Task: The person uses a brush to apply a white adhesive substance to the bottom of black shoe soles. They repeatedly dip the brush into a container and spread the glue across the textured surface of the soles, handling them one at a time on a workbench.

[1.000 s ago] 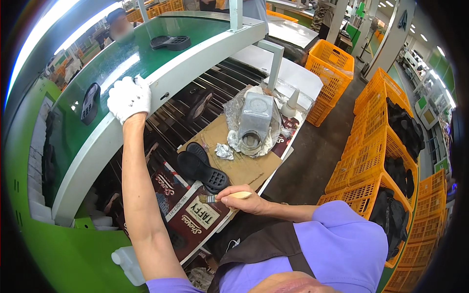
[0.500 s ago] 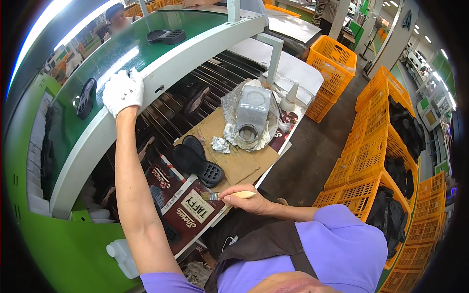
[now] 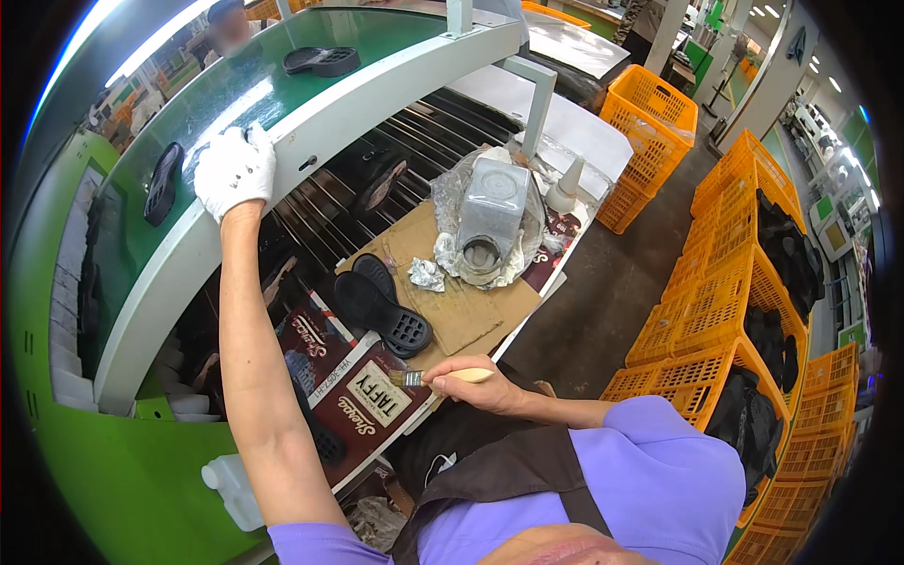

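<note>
While the gloved left hand (image 3: 235,169) rests flat on the conveyor (image 3: 282,85), the right (image 3: 476,386) pinches a brush (image 3: 443,377), soles (image 3: 381,306) beside it unbrushed.

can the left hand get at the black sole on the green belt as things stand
Probably yes: the gloved left hand rests on the belt edge, and the nearest sole lies just beside it, apart, with nothing between them.

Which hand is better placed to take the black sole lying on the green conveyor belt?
Probably the left. The gloved left hand rests on the belt's edge, close to the black sole. The right hand holds a brush low near the cardboard, far from it.
</note>
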